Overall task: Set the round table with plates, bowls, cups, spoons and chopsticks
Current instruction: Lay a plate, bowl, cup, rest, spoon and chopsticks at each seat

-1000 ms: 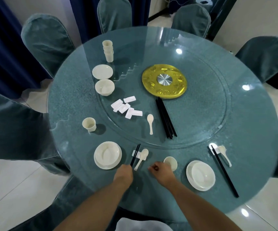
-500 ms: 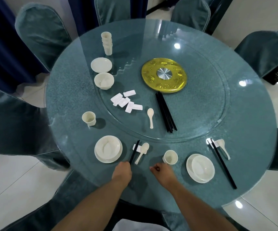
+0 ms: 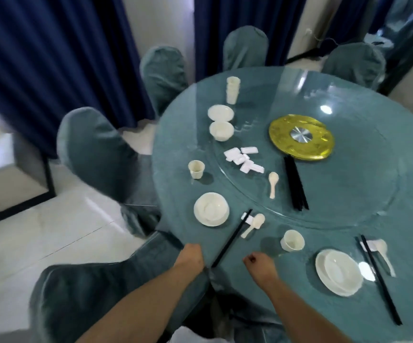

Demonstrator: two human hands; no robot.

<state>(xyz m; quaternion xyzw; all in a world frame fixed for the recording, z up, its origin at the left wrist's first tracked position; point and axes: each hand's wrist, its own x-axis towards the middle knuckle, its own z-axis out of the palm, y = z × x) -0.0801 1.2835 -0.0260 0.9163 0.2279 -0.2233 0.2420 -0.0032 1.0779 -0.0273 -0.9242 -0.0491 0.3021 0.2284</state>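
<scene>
On the round teal table [image 3: 175, 149], a place setting lies in front of me: a white bowl on a plate [image 3: 211, 209], black chopsticks [image 3: 232, 237] leaning on a white rest [image 3: 248, 219], a white spoon [image 3: 253, 225] and a cup [image 3: 292, 240]. My left hand [image 3: 190, 254] is curled at the table edge, just left of the chopsticks' near end. My right hand [image 3: 258, 264] is a loose fist with nothing in it, near the cup. A second setting sits to the right: bowl on plate [image 3: 337, 271], chopsticks [image 3: 378, 278], spoon [image 3: 383, 253]. Another cup [image 3: 196, 169] stands alone at the left.
The glass turntable [image 3: 349, 194] carries stacked cups [image 3: 232, 90], a plate [image 3: 220, 112], a bowl [image 3: 221, 130], several white rests [image 3: 243, 159], a spoon [image 3: 273, 184], a chopstick bundle [image 3: 295, 184] and a golden disc [image 3: 301, 137]. Covered chairs [image 3: 96, 149] ring the table.
The view has swung to the left. My left hand has slid left off the chopsticks' near end to the table edge. My right hand has stayed a loose fist.
</scene>
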